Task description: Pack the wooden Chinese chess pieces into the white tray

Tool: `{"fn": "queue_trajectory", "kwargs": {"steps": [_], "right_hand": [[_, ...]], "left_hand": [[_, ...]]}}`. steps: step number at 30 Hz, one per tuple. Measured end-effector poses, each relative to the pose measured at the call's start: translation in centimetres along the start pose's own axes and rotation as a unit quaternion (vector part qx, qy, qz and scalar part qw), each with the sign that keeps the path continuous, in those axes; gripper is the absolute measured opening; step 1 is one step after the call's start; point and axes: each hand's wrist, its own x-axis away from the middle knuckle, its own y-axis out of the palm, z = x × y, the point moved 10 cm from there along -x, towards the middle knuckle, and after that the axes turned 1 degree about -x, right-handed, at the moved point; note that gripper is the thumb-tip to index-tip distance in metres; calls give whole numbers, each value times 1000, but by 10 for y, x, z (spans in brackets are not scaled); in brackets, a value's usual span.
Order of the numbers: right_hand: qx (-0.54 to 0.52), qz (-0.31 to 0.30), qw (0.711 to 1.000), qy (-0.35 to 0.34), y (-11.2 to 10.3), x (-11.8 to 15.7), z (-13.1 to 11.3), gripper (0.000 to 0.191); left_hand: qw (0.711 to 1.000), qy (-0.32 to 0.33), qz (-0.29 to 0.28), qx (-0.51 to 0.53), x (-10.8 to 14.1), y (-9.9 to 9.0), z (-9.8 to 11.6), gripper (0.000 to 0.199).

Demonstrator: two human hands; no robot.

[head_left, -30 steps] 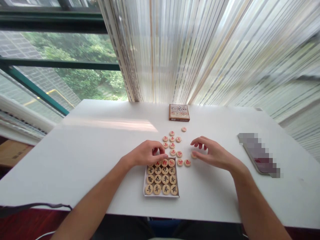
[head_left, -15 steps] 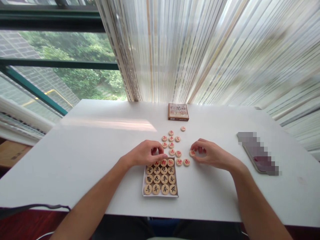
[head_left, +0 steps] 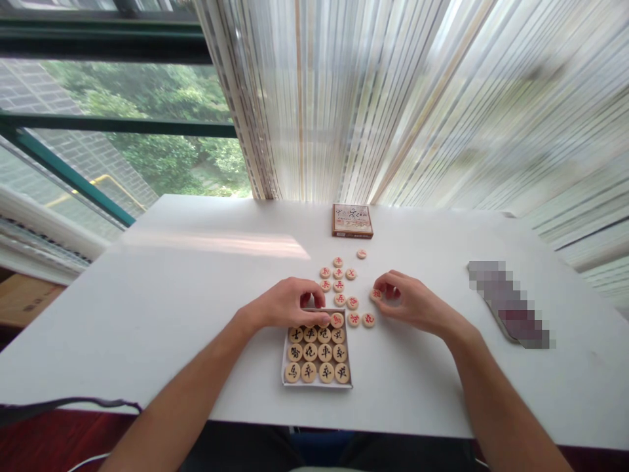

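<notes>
A white tray [head_left: 318, 385] holds rows of round wooden Chinese chess pieces, black-marked in the nearer rows and red-marked in the far one. Over that far row lies my left hand [head_left: 289, 303], its thumb along the pieces and its fingers curled apart from the thumb; nothing shows between them. The thumb hides part of the row. To the right, my right hand [head_left: 410, 301] pinches a red Chinese chess piece [head_left: 376, 294] between thumb and fingers, close to the table. Several red pieces lie loose beyond the tray, among them a red cannon piece [head_left: 368, 320].
A flat printed box [head_left: 352, 221] sits toward the table's far edge, with a lone piece [head_left: 362, 254] in front of it. A phone-like object [head_left: 511, 305], partly pixelated, lies at the right. Behind the white table [head_left: 196, 275] hang striped curtains [head_left: 324, 98].
My right hand has shifted slightly left and away from me with the piece in its pinch. My left thumb now covers more of the far row in the tray.
</notes>
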Motion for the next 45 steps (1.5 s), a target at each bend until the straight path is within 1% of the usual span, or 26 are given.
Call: {"fn": "queue_trajectory", "kwargs": {"steps": [4, 11, 16, 22, 26, 29, 30, 31, 33, 35, 36, 38, 40, 43, 45], "right_hand": [[0, -1, 1000, 5, 1, 0, 4, 10], [-7, -12, 1000, 10, 3, 0, 3, 10], [-1, -40, 999, 20, 3, 5, 2, 7], [18, -90, 995, 31, 9, 14, 2, 6], [22, -105, 994, 26, 11, 18, 0, 7], [5, -116, 993, 20, 11, 18, -1, 11], [-2, -109, 994, 21, 10, 16, 0, 13], [-5, -90, 996, 23, 6, 13, 3, 14], [1, -21, 999, 25, -5, 7, 8, 18], [17, 46, 999, 14, -12, 2, 10, 32], [24, 59, 998, 3, -11, 0, 9, 41], [38, 57, 997, -22, -3, -5, 7, 57], [58, 43, 997, -39, 7, -9, 4, 67], [95, 30, 993, -56, 16, -13, -1, 74], [107, 30, 991, -69, 18, -16, -4, 73]], "left_hand": [[1000, -5, -6, -9, 0, 1, -1, 40], [1000, 1, -2, -9, 0, 1, 0, 35], [1000, 3, 0, -6, 0, 0, 2, 33], [1000, 3, 5, 7, -1, 0, 0, 33], [1000, -8, 24, 6, -1, -2, -5, 32], [999, -12, 38, 4, -2, -4, -8, 32], [999, -11, 40, 4, -3, -5, -9, 33], [999, -10, 42, 3, -3, -5, -9, 33], [999, -7, 47, 2, -3, -6, -8, 32], [999, -4, 53, -2, -4, -7, -7, 32], [998, -2, 56, -5, -4, -7, -7, 32], [998, 0, 64, -8, -4, -9, -6, 31], [997, 3, 71, -10, -4, -10, -5, 30], [997, 7, 83, -9, -4, -12, -4, 31], [996, 8, 89, -8, -4, -12, -4, 32]]}}
